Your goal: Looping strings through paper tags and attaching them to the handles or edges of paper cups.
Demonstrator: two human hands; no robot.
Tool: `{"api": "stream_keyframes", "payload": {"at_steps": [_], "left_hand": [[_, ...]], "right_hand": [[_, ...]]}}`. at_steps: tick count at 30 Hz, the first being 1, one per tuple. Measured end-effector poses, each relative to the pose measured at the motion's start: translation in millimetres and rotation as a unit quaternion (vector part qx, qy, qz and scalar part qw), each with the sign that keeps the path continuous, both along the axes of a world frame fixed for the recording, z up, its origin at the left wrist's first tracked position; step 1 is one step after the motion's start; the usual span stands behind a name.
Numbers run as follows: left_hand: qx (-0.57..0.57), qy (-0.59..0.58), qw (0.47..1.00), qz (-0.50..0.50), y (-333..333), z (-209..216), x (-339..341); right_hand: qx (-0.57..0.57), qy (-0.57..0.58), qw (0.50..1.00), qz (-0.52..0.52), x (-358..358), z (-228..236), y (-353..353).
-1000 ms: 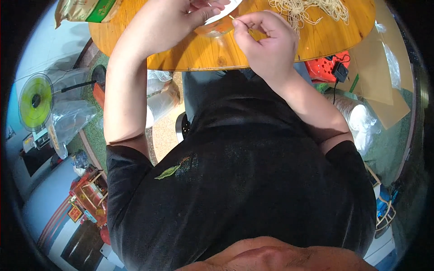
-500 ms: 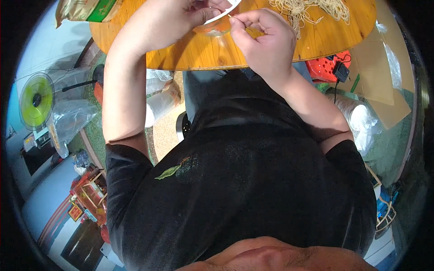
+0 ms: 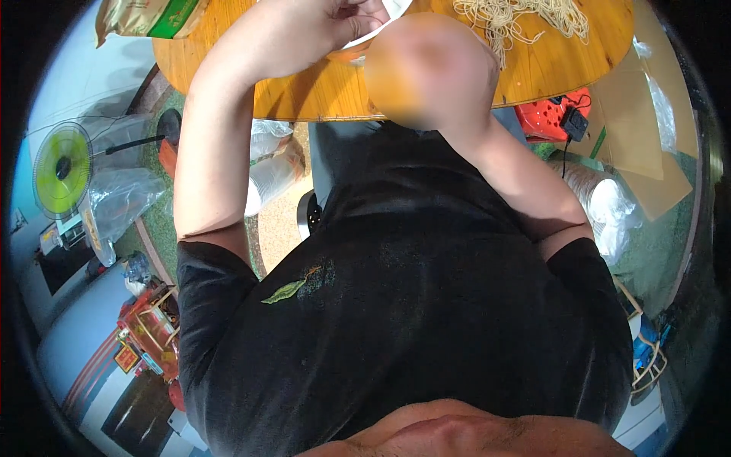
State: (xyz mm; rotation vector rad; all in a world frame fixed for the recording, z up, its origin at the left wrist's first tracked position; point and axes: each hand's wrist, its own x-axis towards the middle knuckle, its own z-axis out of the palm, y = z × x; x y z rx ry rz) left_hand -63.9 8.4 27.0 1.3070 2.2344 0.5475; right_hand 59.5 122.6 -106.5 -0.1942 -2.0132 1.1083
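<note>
My left hand (image 3: pixel 343 27) is at the top edge of the view, over the wooden table. Its fingers curl at the white rim of a see-through bowl (image 3: pixel 355 53), which is cut off by the picture's edge and partly covered by my hands. To its right, my right hand (image 3: pixel 449 76) is close to the bowl's rim, but a round blur hides its fingers and anything in them. Loose bundles of thin beige strands (image 3: pixel 499 23) lie on the table just beyond my right hand.
The round-edged wooden table (image 3: pixel 304 99) stands before me. A beige and green packet (image 3: pixel 156 19) is at its left. Below lie clear plastic cups (image 3: pixel 270 183), a red plastic stool (image 3: pixel 542 118), a black adapter (image 3: pixel 574 120) and cardboard (image 3: pixel 628 114). A green fan (image 3: pixel 61 169) stands left.
My left hand and forearm have shifted slightly right. My right hand was pinching at the bowl's rim with thumb and forefinger; its fingers are now lost in blur.
</note>
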Motion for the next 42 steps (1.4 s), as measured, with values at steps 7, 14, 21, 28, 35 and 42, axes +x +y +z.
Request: {"api": "stream_keyframes", "payload": {"at_steps": [7, 14, 21, 28, 35, 42], "left_hand": [[0.061, -0.014, 0.997, 0.046, -8.2, -1.3, 7.2], [0.23, -0.05, 0.962, 0.14, -17.4, -10.7, 31.7], [0.346, -0.196, 0.882, 0.252, -15.0, -37.5, 58.6], [0.26, -0.056, 0.938, 0.221, -22.7, -55.9, 44.1], [0.298, -0.072, 0.945, 0.112, -31.9, -64.0, 33.5], [0.594, -0.219, 0.763, -0.132, -11.0, -94.4, 10.3]], "right_hand": [[-0.076, -0.008, 0.994, 0.084, -0.3, -2.9, 6.8], [-0.04, 0.001, 0.995, 0.088, 1.9, -5.3, 13.2], [-0.069, 0.021, 0.991, 0.109, -2.8, -3.9, 6.9], [-0.009, -0.15, 0.969, 0.195, 14.7, 26.9, 37.7], [0.191, -0.183, 0.947, 0.182, 18.9, 77.9, 63.4], [0.239, -0.085, 0.951, 0.176, -4.3, 86.9, 61.7]]}}
